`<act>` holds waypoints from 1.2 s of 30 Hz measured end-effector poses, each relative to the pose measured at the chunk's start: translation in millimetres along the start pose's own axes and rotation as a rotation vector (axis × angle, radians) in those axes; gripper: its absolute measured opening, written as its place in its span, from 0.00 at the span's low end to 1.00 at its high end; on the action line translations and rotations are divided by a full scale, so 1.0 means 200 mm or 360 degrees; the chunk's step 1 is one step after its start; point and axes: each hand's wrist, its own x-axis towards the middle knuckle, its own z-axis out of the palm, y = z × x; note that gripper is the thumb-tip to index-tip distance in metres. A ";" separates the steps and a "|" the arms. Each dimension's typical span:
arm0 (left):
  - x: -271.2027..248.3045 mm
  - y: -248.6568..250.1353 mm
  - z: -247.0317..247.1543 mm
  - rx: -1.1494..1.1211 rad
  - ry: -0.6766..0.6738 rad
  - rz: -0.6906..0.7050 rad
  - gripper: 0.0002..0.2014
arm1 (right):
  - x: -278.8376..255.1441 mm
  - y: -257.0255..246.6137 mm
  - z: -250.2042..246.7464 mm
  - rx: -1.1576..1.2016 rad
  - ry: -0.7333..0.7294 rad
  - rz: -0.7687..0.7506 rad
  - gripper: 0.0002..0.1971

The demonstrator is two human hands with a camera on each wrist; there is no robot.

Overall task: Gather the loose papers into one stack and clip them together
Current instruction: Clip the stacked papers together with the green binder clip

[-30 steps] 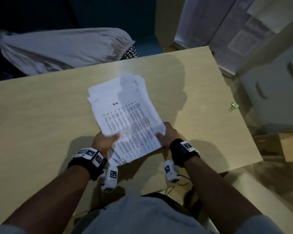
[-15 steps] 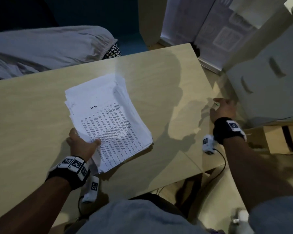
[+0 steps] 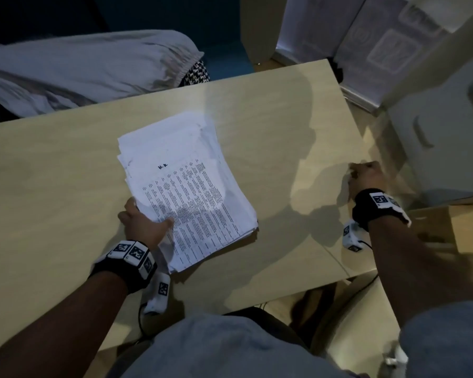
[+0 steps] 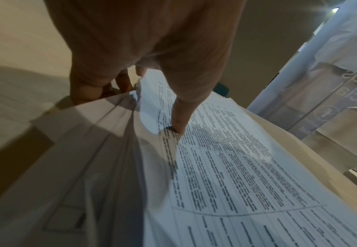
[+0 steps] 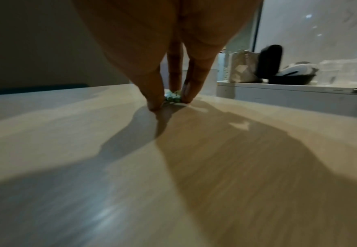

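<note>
A stack of printed white papers (image 3: pixel 186 186) lies askew on the light wooden table (image 3: pixel 52 173). My left hand (image 3: pixel 142 225) grips the stack's near left corner, thumb on the top sheet (image 4: pixel 226 167) and fingers under the edge. At the table's right edge my right hand (image 3: pixel 365 175) reaches down on a small green binder clip (image 5: pixel 172 97); thumb and fingers pinch it from both sides against the tabletop. In the head view the clip is hidden behind that hand.
A person in grey clothing (image 3: pixel 88 69) sits across the far edge. White drawer cabinets (image 3: pixel 443 126) stand close beyond the right edge, with a cardboard box (image 3: pixel 453 227) below. A white counter (image 5: pixel 289 93) holds a bag and a black case.
My right hand let go of the papers, swung out to the table's right edge and closed on the clip. The left hand kept hold of the stack, which shifted slightly left.
</note>
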 end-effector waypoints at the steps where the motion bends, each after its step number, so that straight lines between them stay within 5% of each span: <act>1: 0.00 0.00 0.00 -0.0002 0.0004 0.0001 0.49 | -0.03 -0.03 0.01 -0.0018 -0.0003 -0.0026 0.16; 8: 0.00 -0.03 0.00 0.0030 -0.0007 0.0111 0.35 | -0.35 -0.42 0.15 -0.0338 -0.0152 -0.0821 0.15; 11: 0.01 -0.06 -0.01 0.0015 0.0002 0.0141 0.31 | -0.45 -0.56 0.19 -0.0613 -0.0155 -0.0983 0.16; 23: -0.03 -0.08 -0.08 0.0338 0.0105 0.0419 0.33 | -0.55 -0.72 0.28 -0.0284 -0.0428 -0.0682 0.15; 29: -0.03 0.03 -0.22 -0.0143 0.0258 0.0966 0.14 | -0.62 -0.78 0.17 0.0074 -0.0619 -0.0413 0.08; 31: -0.06 0.12 -0.27 -0.0382 0.0094 0.1053 0.11 | -0.68 -0.83 0.08 0.0416 -0.0548 -0.0494 0.08; 36: -0.22 0.35 -0.27 -0.0721 -0.0772 0.0851 0.12 | -0.94 -1.10 -0.12 0.1229 -0.0675 -0.0896 0.10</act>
